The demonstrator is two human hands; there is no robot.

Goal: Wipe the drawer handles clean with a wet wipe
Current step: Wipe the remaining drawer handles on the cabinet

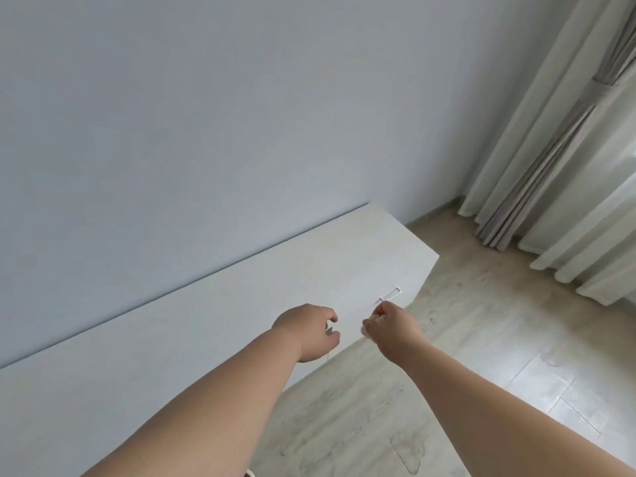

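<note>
- White low drawer unit (213, 325) along a pale wall (206, 115); its top is bare, seen from above.
- One drawer handle (390, 295) clearly visible: white bar, on the front near the unit's right end, just beyond the right hand (392, 327).
- Right hand's grip is curled, pinching a small white wet wipe (365, 330); only a bit of the wipe shows at the fingers' left side. Hand sits just short of the handle; contact cannot be told.
- Left hand (308, 330) hovers over the unit's front edge, fingers loosely curled, thumb apart, holding nothing visible.
- Two bare forearms reach in from the bottom edge; they cover part of the unit's front.
- Curtains (557, 149) hang at right: light panels with a grey-brown one between, reaching the floor (481, 356).
- Floor is pale wood-look planks, scuffed.
- No readable writing or brands.
</note>
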